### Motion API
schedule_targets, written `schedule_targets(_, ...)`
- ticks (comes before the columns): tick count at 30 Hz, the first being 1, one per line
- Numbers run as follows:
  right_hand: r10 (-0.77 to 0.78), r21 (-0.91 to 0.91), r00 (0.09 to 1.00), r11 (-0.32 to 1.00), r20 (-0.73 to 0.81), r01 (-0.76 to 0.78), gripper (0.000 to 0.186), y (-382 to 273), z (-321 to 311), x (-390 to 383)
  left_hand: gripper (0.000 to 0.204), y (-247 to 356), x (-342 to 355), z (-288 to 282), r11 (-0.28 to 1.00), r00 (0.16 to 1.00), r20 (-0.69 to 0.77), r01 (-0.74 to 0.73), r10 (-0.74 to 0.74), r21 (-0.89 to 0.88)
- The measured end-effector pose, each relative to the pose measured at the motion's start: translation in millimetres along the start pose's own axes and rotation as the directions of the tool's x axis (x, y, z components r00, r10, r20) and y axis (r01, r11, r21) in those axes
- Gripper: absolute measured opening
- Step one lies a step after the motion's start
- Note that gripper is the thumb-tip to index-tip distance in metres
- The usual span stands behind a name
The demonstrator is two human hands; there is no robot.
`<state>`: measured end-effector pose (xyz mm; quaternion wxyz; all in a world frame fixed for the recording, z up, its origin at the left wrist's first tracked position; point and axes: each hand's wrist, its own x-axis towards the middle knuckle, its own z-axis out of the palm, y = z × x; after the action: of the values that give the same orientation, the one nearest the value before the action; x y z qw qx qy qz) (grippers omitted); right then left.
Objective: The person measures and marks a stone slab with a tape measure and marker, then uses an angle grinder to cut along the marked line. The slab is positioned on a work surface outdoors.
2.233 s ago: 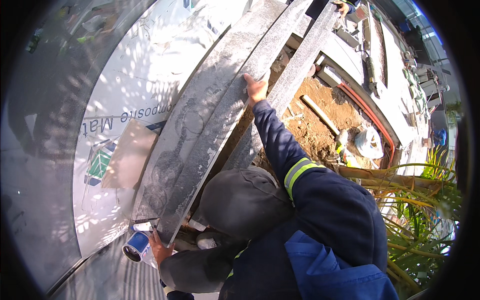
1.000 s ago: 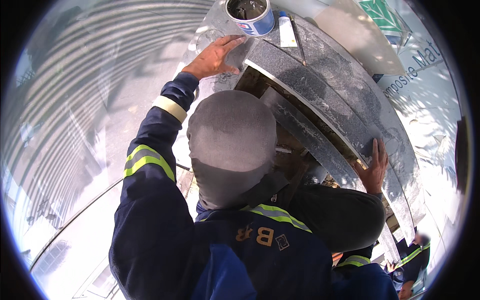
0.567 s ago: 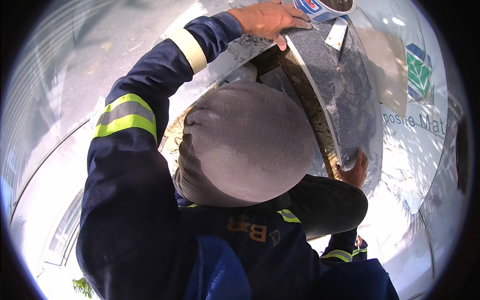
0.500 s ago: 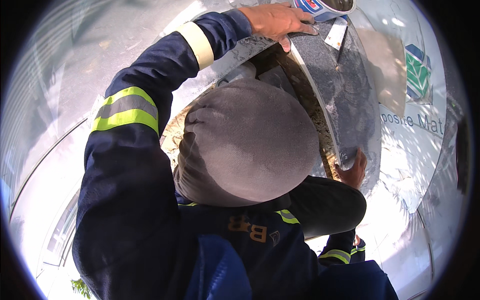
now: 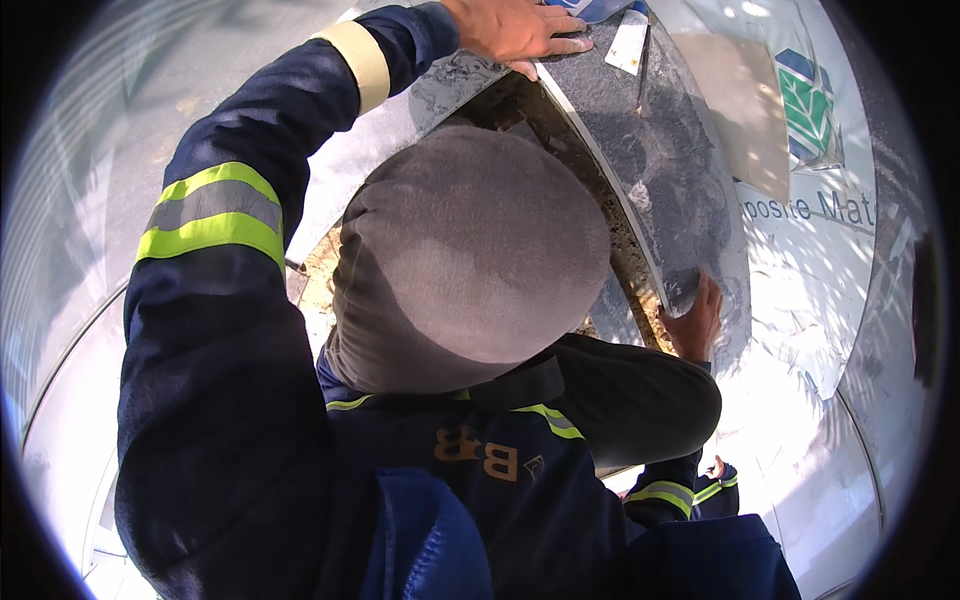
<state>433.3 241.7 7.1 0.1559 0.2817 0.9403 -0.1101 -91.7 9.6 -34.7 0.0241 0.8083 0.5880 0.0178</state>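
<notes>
A dark grey, curved stone slab [image 5: 650, 165] with a pale side edge lies in front of me, its surface dusty. At its far end, my left hand [image 5: 515, 32] has its fingers across the top and its thumb at the corner. My right hand [image 5: 697, 320] holds the near part of the slab's inner edge, thumb on the side and fingers over the top. Along that edge runs a gap [image 5: 630, 260] with rough sandy bedding. My grey-clad knee [image 5: 480, 250] hides much of this hollow and what lies under the slab.
A blue-and-white can [image 5: 590, 8] stands partly cut off at the slab's far end. Beside it lie a white card-like piece [image 5: 627, 42] and a thin dark stick [image 5: 643, 70]. Printed white sheeting [image 5: 800, 270] and a beige sheet [image 5: 735, 110] lie to the right.
The whole view has shifted, so everything sits farther left and higher, and most of the can has left the picture. Both hands keep their places on the slab.
</notes>
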Motion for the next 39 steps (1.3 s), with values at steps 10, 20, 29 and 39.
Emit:
schedule_targets(10,-0.108,0.043,0.994,0.993,-0.021,0.109,0.128,5,-5,4,0.065,25,-45,28,0.883,0.859,-0.204,0.451,-0.469,-0.129)
schedule_targets(20,-0.228,0.193,0.972,0.953,-0.06,0.235,0.114,14,-19,24,0.025,79,-72,11,0.397,0.477,-0.072,0.628,-0.876,-0.669)
schedule_targets(29,-0.159,0.195,0.986,0.97,0.043,0.147,0.092,12,-33,50,0.024,66,-46,12,0.359,0.483,-0.002,0.649,-0.876,-0.67)
schedule_targets(39,0.193,0.26,0.934,0.959,-0.302,-0.114,0.072,20,-2,-16,0.025,90,-20,47,0.418,0.463,-0.105,0.652,-0.88,-0.633)
